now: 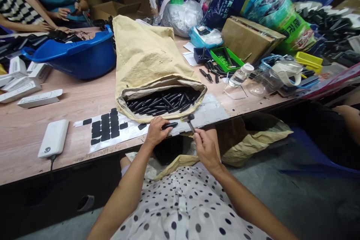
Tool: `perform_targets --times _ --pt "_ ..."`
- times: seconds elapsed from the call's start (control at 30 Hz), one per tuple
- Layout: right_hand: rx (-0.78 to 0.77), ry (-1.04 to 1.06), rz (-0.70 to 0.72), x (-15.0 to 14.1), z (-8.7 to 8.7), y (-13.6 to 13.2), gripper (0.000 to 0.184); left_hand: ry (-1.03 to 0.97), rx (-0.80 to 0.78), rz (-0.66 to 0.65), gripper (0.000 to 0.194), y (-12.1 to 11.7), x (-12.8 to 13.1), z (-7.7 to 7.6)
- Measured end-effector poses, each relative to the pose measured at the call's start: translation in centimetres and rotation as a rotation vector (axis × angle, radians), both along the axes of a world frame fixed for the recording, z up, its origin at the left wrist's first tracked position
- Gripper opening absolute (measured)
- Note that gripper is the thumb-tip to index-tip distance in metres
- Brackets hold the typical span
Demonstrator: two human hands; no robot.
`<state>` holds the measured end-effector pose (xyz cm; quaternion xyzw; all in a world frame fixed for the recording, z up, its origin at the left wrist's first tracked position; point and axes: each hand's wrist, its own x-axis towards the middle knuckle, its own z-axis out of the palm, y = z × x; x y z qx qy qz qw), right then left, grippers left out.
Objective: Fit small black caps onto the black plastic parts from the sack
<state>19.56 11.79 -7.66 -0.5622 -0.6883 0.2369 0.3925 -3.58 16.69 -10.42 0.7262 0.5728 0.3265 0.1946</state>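
With my left hand (pixel 156 132) I pinch a slim black pen-shaped piece (pixel 170 125) close to the table's front edge. My right hand (pixel 206 148) is closed around the handle of a small hammer (pixel 188 118), its head up beside the tip of that piece. Just beyond my hands, a cloth sack (pixel 152 58) lies on its side, mouth toward me. Inside it are many similar black pieces (pixel 165 103). A white sheet with black stickers (pixel 105 127) lies left of my left hand. Grey padding (pixel 209 110) lies under the work spot.
A white power bank (pixel 54 138) with a cable, small white boxes (pixel 41 97) and a blue basin (pixel 81 56) are on the left. On the right are a green tray (pixel 226 60), a clear bottle (pixel 242 75) and a cardboard box (pixel 250 37). Other people sit across the table.
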Motion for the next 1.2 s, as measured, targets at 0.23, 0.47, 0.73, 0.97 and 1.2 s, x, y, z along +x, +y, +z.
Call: perform_targets --times 0.23,0.47,0.73,0.97,1.2 --pt "0.228 -0.181 0.078 -3.0 -0.5 -0.3 0.042 -0.001 -0.031 0.011 0.014 0.2 0.2 0.1" --pt "0.226 -0.439 0.089 -2.8 0.3 0.4 0.044 -0.008 -0.048 0.026 0.012 0.2 0.3 0.2" --pt "0.24 -0.379 0.049 -2.3 -0.2 0.4 0.042 -0.012 -0.043 0.016 0.011 0.2 0.1 0.2" --pt "0.341 -0.3 -0.292 2.0 -0.2 4.8 0.044 0.026 -0.005 0.001 0.018 0.0 0.2 0.6" --pt "-0.109 -0.507 -0.648 7.3 -1.0 13.7 0.034 0.096 0.052 -0.033 0.016 0.2 -0.3 0.0"
